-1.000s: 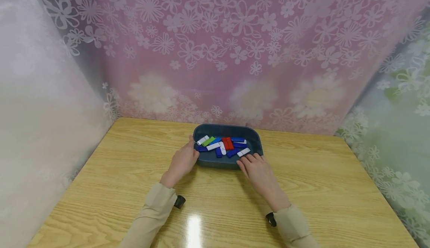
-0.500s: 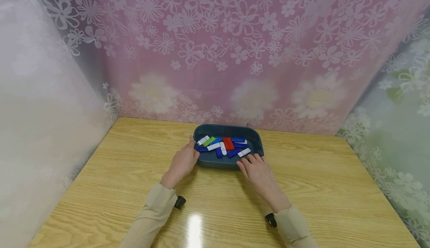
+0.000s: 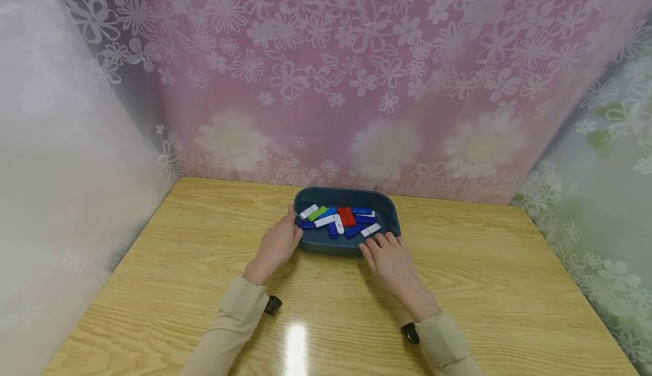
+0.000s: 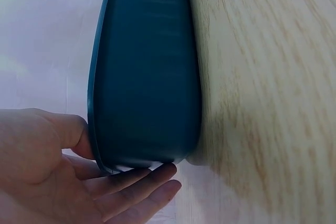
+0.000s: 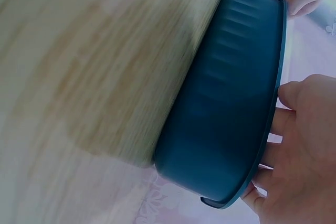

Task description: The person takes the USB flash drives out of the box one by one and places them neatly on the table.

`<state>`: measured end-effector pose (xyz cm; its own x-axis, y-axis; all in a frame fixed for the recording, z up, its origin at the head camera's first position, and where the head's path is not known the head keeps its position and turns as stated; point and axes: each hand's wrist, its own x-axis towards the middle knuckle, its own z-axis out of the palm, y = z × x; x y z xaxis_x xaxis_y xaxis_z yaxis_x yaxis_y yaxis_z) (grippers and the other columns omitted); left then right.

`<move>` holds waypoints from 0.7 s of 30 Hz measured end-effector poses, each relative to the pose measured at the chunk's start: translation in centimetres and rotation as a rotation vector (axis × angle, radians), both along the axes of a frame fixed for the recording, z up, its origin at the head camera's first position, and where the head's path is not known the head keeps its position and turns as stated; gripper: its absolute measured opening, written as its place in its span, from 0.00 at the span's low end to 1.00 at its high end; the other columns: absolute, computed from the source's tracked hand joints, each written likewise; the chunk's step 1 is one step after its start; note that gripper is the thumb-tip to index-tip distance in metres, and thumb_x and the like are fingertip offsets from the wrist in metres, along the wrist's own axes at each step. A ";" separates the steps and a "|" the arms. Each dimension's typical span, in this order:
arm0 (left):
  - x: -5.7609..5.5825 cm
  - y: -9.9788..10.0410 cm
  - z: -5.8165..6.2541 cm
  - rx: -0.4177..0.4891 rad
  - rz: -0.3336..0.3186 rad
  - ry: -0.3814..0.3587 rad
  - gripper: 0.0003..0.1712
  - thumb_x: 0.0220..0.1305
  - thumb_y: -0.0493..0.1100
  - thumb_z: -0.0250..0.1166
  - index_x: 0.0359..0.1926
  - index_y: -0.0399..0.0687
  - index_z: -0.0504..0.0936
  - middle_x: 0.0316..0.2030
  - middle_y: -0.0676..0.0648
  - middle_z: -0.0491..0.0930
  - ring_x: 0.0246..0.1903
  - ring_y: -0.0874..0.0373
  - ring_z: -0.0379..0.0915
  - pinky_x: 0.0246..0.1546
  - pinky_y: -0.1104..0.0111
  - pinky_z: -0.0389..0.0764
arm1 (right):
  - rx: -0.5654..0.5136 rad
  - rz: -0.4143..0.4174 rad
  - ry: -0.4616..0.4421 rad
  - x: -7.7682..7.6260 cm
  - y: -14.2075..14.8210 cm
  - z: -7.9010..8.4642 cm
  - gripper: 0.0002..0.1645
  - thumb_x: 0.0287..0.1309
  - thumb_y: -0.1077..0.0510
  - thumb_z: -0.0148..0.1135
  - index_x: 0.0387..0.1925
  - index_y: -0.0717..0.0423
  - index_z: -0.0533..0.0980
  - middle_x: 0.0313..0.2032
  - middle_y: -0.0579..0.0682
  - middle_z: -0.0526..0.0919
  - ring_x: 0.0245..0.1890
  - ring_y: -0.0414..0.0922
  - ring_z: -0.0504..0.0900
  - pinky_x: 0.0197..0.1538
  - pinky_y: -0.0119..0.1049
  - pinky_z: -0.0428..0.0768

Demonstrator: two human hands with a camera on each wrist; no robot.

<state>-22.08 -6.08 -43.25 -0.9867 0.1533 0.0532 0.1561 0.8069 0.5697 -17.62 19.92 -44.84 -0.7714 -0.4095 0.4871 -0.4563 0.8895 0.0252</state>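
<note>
Teal tray (image 3: 326, 248), coloured sticks (image 3: 346, 217) inside: my left hand (image 3: 277, 244) grips its left end, my right hand (image 3: 391, 260) its near-right corner.

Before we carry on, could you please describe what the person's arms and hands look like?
The left hand and right hand are bare, without gloves. The left sleeve and right sleeve are long, plain beige and slightly creased. A small black device shows at the left wrist and another at the right.
</note>
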 end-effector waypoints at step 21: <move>-1.9 1.3 2.9 -0.040 -0.006 0.282 0.16 0.71 0.42 0.64 0.57 0.46 0.83 0.54 0.41 0.82 0.52 0.44 0.79 0.49 0.53 0.82 | 0.030 -0.048 -0.062 0.2 -0.2 0.5 0.15 0.72 0.51 0.58 0.35 0.57 0.81 0.36 0.54 0.84 0.40 0.55 0.77 0.43 0.49 0.74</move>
